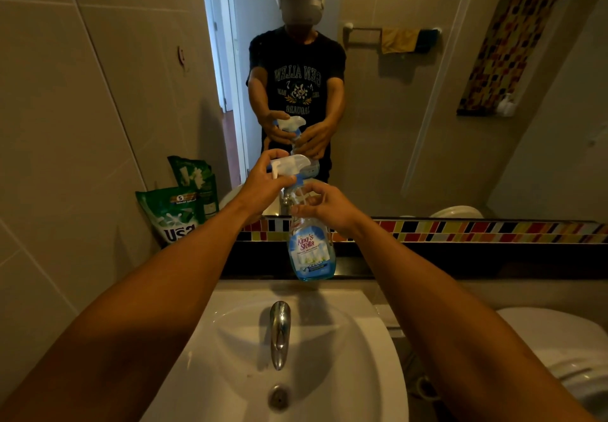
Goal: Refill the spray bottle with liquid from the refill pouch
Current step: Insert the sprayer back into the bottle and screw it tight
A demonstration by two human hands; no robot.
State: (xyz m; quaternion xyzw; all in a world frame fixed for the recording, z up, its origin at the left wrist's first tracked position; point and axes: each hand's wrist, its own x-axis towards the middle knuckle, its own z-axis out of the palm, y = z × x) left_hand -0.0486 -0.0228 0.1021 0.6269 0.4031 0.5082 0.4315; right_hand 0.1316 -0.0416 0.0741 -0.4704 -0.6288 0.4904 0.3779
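Note:
A clear spray bottle point(311, 250) with a blue "King's Stella" label and some blue liquid at its bottom stands on the ledge behind the sink. My left hand point(263, 181) grips its white and blue trigger head point(289, 163) from the left. My right hand point(325, 204) is wrapped around the bottle's neck and shoulder. A green refill pouch point(171, 214) leans upright against the left wall on the same ledge, apart from both hands.
A white sink point(345, 339) with a chrome tap point(279, 332) lies below the bottle. A mirror behind the ledge shows a person and a towel rail. A strip of coloured mosaic tiles point(477, 229) runs along the ledge. A white toilet point(566, 349) is at right.

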